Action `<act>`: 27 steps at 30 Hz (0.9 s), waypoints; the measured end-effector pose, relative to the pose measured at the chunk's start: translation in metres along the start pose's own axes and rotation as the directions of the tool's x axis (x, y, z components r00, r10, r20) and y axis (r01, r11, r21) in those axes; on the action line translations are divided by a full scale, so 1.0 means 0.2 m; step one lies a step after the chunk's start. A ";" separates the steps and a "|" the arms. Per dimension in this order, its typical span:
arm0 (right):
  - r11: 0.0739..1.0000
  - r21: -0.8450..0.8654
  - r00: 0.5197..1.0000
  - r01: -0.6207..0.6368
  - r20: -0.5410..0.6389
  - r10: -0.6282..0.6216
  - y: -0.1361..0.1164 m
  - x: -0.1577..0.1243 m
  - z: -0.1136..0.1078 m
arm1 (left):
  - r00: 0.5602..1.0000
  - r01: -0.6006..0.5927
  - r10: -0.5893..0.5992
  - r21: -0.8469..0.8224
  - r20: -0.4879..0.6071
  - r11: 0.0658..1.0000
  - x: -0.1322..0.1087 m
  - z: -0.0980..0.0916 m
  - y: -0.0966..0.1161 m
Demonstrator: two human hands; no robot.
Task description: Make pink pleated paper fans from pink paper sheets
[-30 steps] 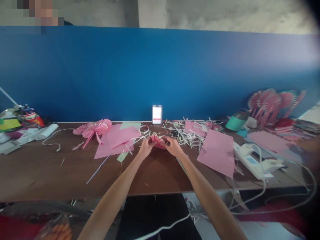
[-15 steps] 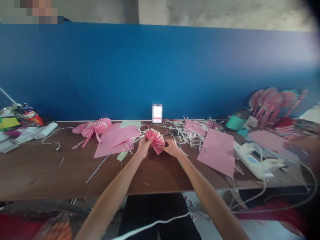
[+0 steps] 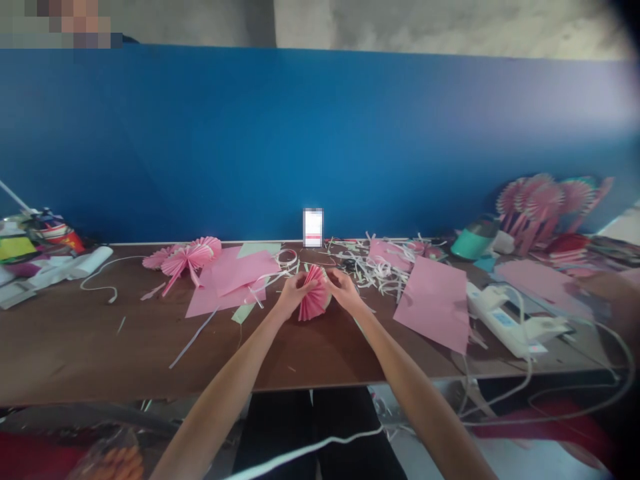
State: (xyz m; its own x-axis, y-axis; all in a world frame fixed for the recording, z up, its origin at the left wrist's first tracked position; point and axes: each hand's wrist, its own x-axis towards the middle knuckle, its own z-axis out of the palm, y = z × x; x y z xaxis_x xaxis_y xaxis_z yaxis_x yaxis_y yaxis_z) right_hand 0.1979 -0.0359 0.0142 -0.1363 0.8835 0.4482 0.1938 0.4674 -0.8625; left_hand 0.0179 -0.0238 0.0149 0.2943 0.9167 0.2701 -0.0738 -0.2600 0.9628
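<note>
A small pleated pink paper fan [image 3: 313, 298] is held over the middle of the brown table [image 3: 100, 347]. My left hand [image 3: 291, 291] pinches its left side with closed fingers. My right hand [image 3: 341, 291] grips its right side, fingers closed too. The fan's pleats spread downward toward the table. Flat pink paper sheets [image 3: 235, 280] lie just left of my hands, and a heap of white paper strips [image 3: 377, 267] lies just beyond on the right.
Finished pink fans [image 3: 185, 257] lie at back left, more fans [image 3: 545, 200] lean on the blue partition at right. A large pink sheet [image 3: 437, 303], a glue gun with power strip [image 3: 510, 320], a teal cup [image 3: 473, 241] and a phone [image 3: 313, 228] stand nearby.
The fan was lifted off the table, spread upward half a second ago, and now hangs turned with its pleats pointing down between my hands.
</note>
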 end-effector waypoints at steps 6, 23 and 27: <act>0.992 0.088 0.995 -0.089 -0.040 0.092 -0.01 -0.01 0.01 | 0.991 -0.053 0.055 0.018 -0.120 0.998 0.00 0.02 0.00; 0.967 0.217 0.980 -0.137 -0.111 0.164 0.01 0.00 0.00 | 0.928 0.033 -0.028 0.009 -0.371 0.999 0.03 -0.02 -0.10; 0.972 0.151 0.971 -0.178 -0.135 0.199 0.04 0.00 -0.01 | 0.924 0.040 -0.034 0.006 -0.381 0.999 0.02 -0.02 -0.12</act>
State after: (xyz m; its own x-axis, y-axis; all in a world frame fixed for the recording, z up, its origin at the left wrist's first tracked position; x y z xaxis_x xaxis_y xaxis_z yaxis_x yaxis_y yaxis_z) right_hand 0.2006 -0.0317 0.0081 0.0374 0.9547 0.2954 0.0655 0.2926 -0.9540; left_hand 0.0167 -0.0115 -0.0076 -0.0886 0.9715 0.2198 -0.0562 -0.2252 0.9727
